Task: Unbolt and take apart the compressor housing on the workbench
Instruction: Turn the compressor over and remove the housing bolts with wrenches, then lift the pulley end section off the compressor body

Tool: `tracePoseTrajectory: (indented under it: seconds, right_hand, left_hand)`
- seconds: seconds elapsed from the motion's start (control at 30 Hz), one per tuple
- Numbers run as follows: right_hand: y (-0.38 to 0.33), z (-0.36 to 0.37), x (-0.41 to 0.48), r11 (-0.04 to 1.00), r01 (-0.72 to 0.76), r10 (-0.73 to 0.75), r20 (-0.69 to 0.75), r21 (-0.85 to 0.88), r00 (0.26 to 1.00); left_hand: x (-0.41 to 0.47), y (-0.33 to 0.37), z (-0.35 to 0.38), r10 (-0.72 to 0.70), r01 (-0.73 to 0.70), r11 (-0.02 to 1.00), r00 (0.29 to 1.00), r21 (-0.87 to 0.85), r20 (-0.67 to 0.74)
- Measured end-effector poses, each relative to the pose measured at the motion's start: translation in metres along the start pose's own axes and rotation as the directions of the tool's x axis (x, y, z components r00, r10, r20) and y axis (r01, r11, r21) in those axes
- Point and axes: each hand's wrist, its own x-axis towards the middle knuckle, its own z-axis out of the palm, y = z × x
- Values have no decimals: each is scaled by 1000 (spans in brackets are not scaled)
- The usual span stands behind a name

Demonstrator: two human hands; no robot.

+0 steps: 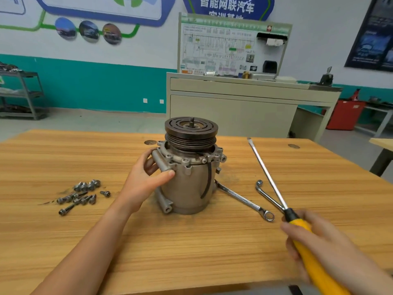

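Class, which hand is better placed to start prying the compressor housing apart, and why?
Probably right: the right hand grips the screwdriver, while the left hand holds the compressor steady.

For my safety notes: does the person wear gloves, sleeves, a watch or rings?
No gloves: left hand and right hand are bare. The left forearm shows no sleeve and no watch. No ring shows on the left hand; the right hand is blurred, so I cannot tell there.
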Motion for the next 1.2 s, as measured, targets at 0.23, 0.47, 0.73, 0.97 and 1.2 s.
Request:
tracePoseTrajectory:
  seconds: [0.23, 0.47, 0.73, 0.97, 1.2]
  right_hand:
    - [33, -84, 128, 687, -139, -120, -300, -713, 946]
    - [49, -77, 173, 479, -133, -105, -207, -868, 973]
    - [-11, -52, 159, 784, 430, -530, -121, -448, 839]
    - [-72, 10, 168, 765, 636, -579, 325, -101, 748]
    - [-73, 15, 171, 696, 712, -718, 132, 94, 684]
  left_hand:
    - [20, -3, 12, -8, 11, 999, 995, -33, 98]
    - [30, -6, 45, -16, 33, 996, 978, -78, 206]
    - [29, 22, 49, -26, -12, 989, 968, 148, 251]
    - [57, 60, 78, 143, -260, 916, 923, 306, 357]
    - [61, 64, 79, 245, -326, 913, 919, 246, 310]
